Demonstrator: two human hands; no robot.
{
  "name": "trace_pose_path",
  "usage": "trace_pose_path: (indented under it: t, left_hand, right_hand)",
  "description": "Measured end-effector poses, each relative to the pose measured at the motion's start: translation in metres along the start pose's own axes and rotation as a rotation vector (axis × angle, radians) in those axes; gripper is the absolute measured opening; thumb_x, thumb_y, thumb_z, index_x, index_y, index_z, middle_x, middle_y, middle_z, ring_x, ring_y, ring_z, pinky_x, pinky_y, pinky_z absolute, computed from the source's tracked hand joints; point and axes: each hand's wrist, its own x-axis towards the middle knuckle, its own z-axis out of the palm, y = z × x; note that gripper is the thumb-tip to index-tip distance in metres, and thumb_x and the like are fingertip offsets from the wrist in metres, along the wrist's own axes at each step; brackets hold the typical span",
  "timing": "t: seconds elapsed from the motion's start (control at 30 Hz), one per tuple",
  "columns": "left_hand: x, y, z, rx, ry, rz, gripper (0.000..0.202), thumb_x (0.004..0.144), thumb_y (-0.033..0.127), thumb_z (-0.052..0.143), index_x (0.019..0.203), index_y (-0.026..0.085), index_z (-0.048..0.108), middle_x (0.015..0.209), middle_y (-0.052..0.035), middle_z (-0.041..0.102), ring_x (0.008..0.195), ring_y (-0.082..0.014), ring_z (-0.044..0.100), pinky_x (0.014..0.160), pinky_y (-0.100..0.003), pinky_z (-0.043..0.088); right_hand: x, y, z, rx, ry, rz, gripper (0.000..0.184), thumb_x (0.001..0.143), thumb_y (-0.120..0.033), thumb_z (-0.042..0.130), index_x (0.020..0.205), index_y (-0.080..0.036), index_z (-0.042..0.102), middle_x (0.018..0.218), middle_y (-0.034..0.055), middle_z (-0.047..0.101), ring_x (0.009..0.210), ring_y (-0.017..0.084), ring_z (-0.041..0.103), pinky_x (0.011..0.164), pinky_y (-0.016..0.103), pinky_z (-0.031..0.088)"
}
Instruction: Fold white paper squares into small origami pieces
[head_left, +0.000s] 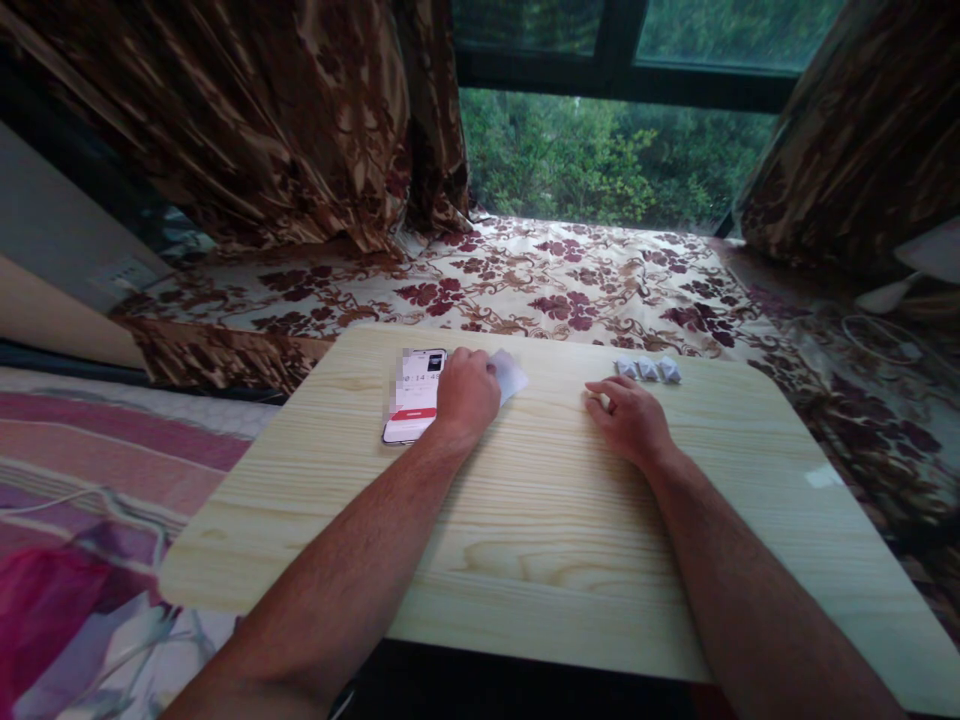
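Note:
My left hand [469, 392] is closed with its fingers curled at the left edge of a thin white sheet of paper [511, 377]. The fingertips are partly hidden, but the paper comes out from under them. Left of that hand lies a phone [411, 414] with a lit screen and a red bar; the hand covers part of its right side. My right hand [628, 418] rests on the table with fingers loosely bent and apart, and nothing shows in it. Just behind it stand three small white folded-paper pieces [648, 370] in a row.
The light wooden table [525, 570] has rounded corners. Beyond it a flowered cloth [570, 290] covers a window ledge, between patterned curtains [315, 120]. A striped bed cover [187, 440] and a cable lie at left; a white lamp [930, 250] is at right.

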Motion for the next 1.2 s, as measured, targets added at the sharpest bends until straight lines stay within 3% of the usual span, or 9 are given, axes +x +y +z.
trace_pose_path:
  t: [0.23, 0.37, 0.5, 0.67, 1.03, 1.2]
  left_hand:
    - [-0.001, 0.005, -0.008, -0.072, 0.034, 0.023, 0.029, 0.092, 0.021, 0.043, 0.094, 0.018, 0.072, 0.1, -0.0111, 0.066, 0.102, -0.0247, 0.056, 0.093, -0.036, 0.042]
    - [-0.006, 0.014, -0.019, -0.015, 0.056, 0.007, 0.031, 0.094, 0.024, 0.038, 0.089, 0.016, 0.068, 0.093, -0.0123, 0.067, 0.093, -0.0249, 0.059, 0.082, -0.036, 0.042]
    - [-0.017, 0.023, -0.025, -0.013, -0.071, 0.022, 0.034, 0.096, 0.03, 0.036, 0.091, 0.018, 0.068, 0.088, -0.0116, 0.07, 0.079, -0.0237, 0.063, 0.068, -0.034, 0.038]
    - [-0.025, 0.028, -0.025, 0.039, -0.18, 0.04, 0.035, 0.095, 0.032, 0.037, 0.093, 0.019, 0.069, 0.089, -0.0117, 0.073, 0.078, -0.023, 0.065, 0.065, -0.033, 0.037]
    - [-0.014, 0.014, -0.015, 0.028, -0.098, 0.016, 0.032, 0.095, 0.031, 0.038, 0.09, 0.018, 0.067, 0.089, -0.0117, 0.071, 0.078, -0.0234, 0.064, 0.065, -0.034, 0.039]
    - [-0.015, 0.02, -0.023, -0.085, 0.001, 0.047, 0.026, 0.091, 0.025, 0.043, 0.08, 0.018, 0.065, 0.089, -0.0112, 0.069, 0.093, -0.0243, 0.061, 0.079, -0.035, 0.043]
  right_hand:
    - [0.0, 0.0, -0.001, 0.001, -0.002, 0.003, 0.026, 0.087, -0.027, 0.057, 0.105, -0.023, 0.075, 0.102, 0.0055, 0.071, 0.074, 0.016, 0.064, 0.07, 0.029, 0.048]
    - [0.0, 0.0, 0.0, -0.005, -0.003, 0.005, 0.026, 0.087, -0.028, 0.058, 0.106, -0.023, 0.075, 0.103, 0.0049, 0.071, 0.074, 0.016, 0.064, 0.071, 0.029, 0.048]
    - [0.0, -0.001, 0.0, -0.005, -0.012, 0.002, 0.026, 0.088, -0.028, 0.057, 0.106, -0.023, 0.075, 0.103, 0.0056, 0.071, 0.074, 0.017, 0.064, 0.072, 0.029, 0.048]
    - [0.001, 0.001, 0.0, -0.004, -0.008, 0.001, 0.026, 0.087, -0.028, 0.058, 0.105, -0.023, 0.075, 0.102, 0.0058, 0.072, 0.076, 0.017, 0.064, 0.07, 0.029, 0.048]
    - [0.0, 0.001, 0.001, -0.001, -0.002, 0.001, 0.025, 0.087, -0.029, 0.058, 0.105, -0.024, 0.075, 0.103, 0.0048, 0.071, 0.073, 0.016, 0.064, 0.07, 0.029, 0.048]
    - [0.0, 0.001, 0.001, 0.01, -0.002, 0.002, 0.025, 0.086, -0.028, 0.058, 0.104, -0.023, 0.075, 0.103, 0.005, 0.071, 0.071, 0.016, 0.063, 0.07, 0.029, 0.048]
